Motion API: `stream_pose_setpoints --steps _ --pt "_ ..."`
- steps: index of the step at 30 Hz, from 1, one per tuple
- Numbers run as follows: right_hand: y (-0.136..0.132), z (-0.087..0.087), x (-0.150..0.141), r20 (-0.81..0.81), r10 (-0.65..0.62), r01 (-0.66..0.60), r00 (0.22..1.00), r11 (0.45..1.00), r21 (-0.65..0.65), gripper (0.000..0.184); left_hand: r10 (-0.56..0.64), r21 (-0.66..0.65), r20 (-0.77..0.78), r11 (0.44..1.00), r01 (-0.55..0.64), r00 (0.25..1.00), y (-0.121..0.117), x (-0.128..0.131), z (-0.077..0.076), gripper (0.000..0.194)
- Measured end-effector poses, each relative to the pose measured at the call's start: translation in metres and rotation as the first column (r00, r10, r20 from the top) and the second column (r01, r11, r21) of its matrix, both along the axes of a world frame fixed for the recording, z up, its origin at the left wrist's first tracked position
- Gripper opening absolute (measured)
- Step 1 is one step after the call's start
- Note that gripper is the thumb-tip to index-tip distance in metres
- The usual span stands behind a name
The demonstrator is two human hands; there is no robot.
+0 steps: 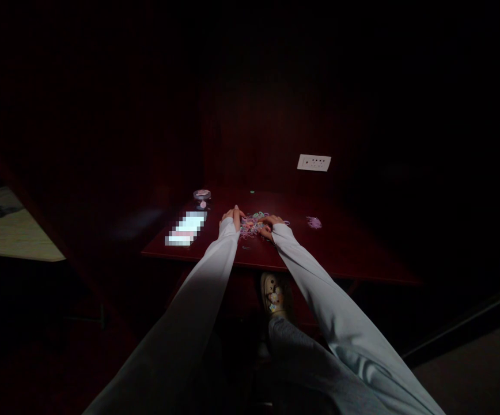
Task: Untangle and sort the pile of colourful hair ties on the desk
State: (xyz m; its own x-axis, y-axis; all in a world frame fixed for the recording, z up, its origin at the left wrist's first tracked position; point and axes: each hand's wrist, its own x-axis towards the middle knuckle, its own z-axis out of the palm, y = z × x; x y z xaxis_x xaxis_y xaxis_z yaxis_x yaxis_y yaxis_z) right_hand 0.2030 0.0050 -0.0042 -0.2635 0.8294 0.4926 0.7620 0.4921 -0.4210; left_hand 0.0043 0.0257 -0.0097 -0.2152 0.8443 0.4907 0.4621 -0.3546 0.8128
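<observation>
- Pale sleeves (193, 300) are filling the foreground.
- Looped bands (250, 225) are lying between the fingers of left hand (230, 219) and right hand (272, 225), hold unclear.
- Working lightly is probably preventing scatter.

A white socket plate (314, 162) sits on the dim wall (250, 127) above a dark-red desk (302, 248).

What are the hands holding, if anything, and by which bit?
Cannot tell: the left hand and right hand are at the multicoloured pile of thin bands, too small to show any grip.
</observation>
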Motion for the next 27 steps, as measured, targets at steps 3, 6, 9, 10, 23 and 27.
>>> stream_pose_setpoints --steps 3,6,9,10,23,27 --pt "0.004 -0.004 0.005 -0.181 -0.021 0.023 0.983 1.0 0.011 0.023 0.051 -0.072 -0.013 0.996 -0.052 0.999 -0.01 0.005 0.007 0.048" --pt "0.005 -0.006 0.008 -0.362 -0.048 0.042 0.931 0.999 -0.024 0.029 0.046 -0.106 -0.047 0.993 -0.051 0.998 -0.017 0.007 0.013 0.04" --pt "0.007 -0.005 0.008 -0.537 -0.093 0.063 0.839 0.995 -0.075 0.039 0.047 -0.133 -0.069 0.99 -0.056 0.996 -0.021 0.006 0.016 0.035" --pt "0.007 -0.005 0.007 -0.584 -0.104 0.065 0.805 0.994 -0.087 0.043 0.048 -0.137 -0.072 0.989 -0.057 0.996 -0.021 0.005 0.017 0.034" --pt "0.001 0.005 0.006 -0.749 -0.116 -0.008 0.652 0.987 -0.161 0.059 -0.121 -0.059 -0.206 0.992 0.112 0.971 -0.016 0.004 0.004 0.033" --pt "0.003 0.004 0.006 -0.761 -0.118 -0.029 0.638 0.984 -0.177 0.059 -0.303 -0.054 -0.304 0.952 0.301 0.903 -0.011 0.013 -0.003 0.045"
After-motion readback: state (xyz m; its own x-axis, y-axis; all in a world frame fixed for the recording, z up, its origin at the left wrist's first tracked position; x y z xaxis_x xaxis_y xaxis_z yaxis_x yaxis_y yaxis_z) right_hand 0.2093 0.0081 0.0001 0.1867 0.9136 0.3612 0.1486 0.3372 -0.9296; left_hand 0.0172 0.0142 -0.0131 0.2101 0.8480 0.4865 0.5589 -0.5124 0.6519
